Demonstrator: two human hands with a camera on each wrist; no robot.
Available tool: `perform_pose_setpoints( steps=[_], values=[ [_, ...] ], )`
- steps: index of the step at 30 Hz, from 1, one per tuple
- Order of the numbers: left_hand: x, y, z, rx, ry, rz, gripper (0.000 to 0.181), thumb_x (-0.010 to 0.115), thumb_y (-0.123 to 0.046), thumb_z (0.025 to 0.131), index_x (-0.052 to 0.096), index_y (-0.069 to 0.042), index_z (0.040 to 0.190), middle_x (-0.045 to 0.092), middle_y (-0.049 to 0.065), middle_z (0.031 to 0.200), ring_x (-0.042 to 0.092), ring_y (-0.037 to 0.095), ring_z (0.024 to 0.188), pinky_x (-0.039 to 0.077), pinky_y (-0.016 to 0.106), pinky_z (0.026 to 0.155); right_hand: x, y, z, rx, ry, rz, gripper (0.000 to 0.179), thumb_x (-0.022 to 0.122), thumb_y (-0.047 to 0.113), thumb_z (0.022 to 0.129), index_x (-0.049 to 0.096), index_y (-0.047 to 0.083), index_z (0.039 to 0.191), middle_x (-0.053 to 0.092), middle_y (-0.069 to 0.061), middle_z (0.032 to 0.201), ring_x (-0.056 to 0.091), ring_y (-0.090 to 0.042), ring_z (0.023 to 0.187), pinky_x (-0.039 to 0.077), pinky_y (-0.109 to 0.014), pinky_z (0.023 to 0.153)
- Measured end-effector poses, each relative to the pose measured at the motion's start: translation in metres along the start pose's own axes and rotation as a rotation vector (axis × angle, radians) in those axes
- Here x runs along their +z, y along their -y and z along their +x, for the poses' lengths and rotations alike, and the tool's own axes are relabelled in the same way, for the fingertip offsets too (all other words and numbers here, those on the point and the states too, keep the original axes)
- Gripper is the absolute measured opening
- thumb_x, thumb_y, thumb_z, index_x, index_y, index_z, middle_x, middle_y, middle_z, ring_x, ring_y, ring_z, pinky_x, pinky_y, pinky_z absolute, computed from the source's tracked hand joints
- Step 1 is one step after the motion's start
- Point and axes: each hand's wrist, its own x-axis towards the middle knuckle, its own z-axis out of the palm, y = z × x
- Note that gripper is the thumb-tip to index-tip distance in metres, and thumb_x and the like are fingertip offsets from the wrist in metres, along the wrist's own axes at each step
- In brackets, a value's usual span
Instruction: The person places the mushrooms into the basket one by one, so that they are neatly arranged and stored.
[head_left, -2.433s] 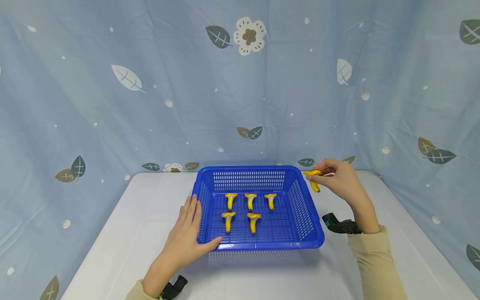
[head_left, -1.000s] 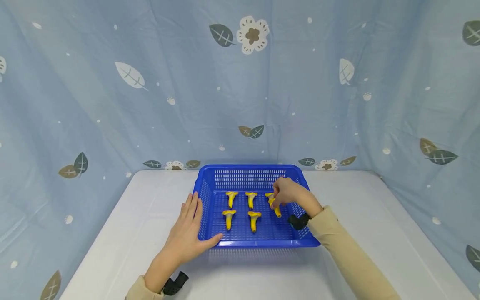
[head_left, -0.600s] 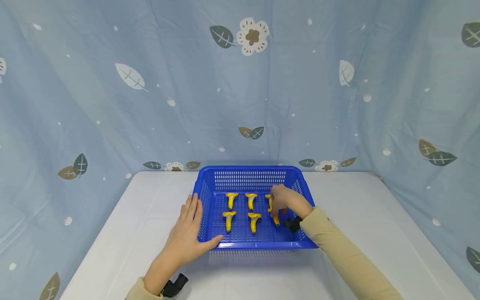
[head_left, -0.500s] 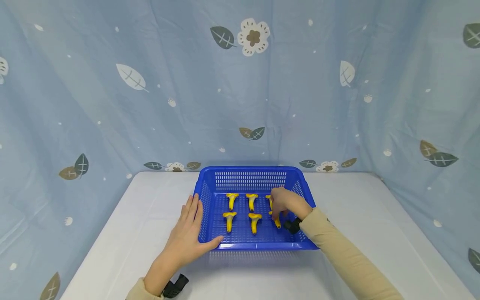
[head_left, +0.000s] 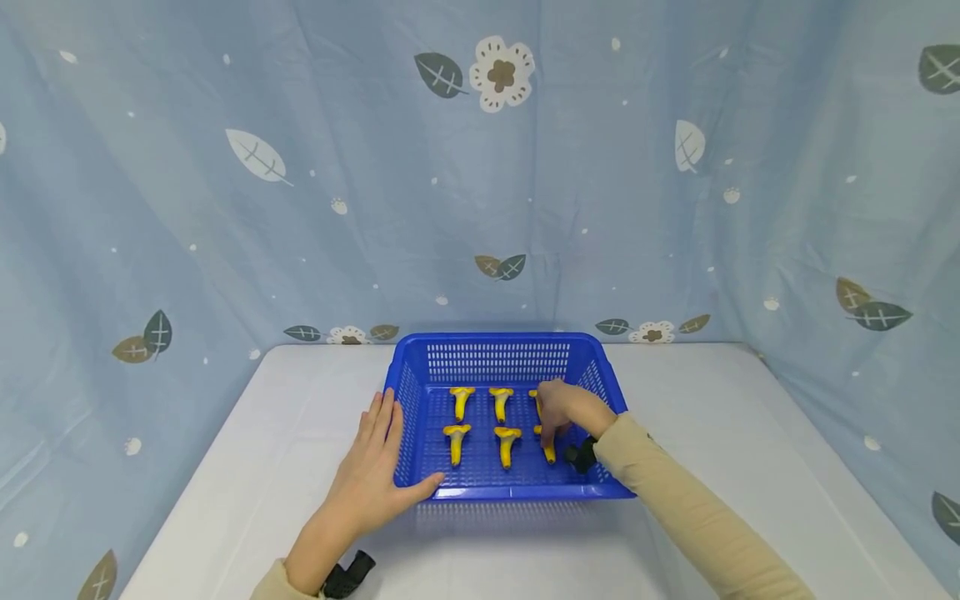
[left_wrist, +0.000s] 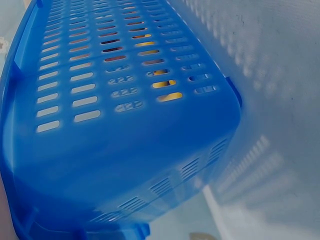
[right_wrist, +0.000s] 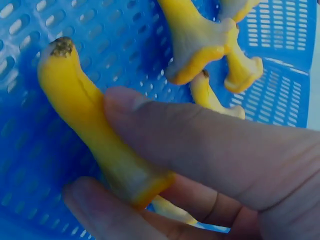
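Note:
Inside a blue plastic basket point(head_left: 510, 492), my right hand point(head_left: 566, 408) holds a yellow chanterelle mushroom point(right_wrist: 85, 110) at the front right of the floor. The right wrist view shows my thumb against its stalk and the fingers around its cap end, with the stalk end pointing away. In the head view the hand partly covers this mushroom and another just behind it. More chanterelles, such as a front middle one point(head_left: 507, 447) and a back left one point(head_left: 461, 403), lie in two rows, caps to the back. My left hand point(head_left: 372, 471) rests straight-fingered on the basket's front left corner.
The basket stands on a white-covered table point(head_left: 300, 400). A blue curtain point(head_left: 360, 167) with leaves and flowers hangs behind and at both sides. The basket's slotted side wall point(left_wrist: 125, 135) fills much of the left wrist view.
My right hand has carried the chanterelle from beyond the basket's right rim down inside, then shifted it toward the front, its stalk now straighter. The left hand stays on the corner.

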Motion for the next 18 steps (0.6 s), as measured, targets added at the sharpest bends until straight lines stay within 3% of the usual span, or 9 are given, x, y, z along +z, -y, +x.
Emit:
perform_pose_setpoints(
  steps=[18],
  values=[
    [-0.001, 0.001, -0.001, -0.014, 0.002, -0.045, 0.117, 0.062, -0.073, 0.081, 0.018, 0.007, 0.155, -0.001, 0.021, 0.164, -0.008, 0.033, 0.151, 0.015, 0.057, 0.118, -0.004, 0.001, -0.010, -0.010, 0.005, -0.053, 0.039, 0.091, 0.012, 0.070, 0.060, 0.005, 0.093, 0.060, -0.008, 0.087, 0.069, -0.022, 0.072, 0.060, -0.032, 0.069]
  ],
)
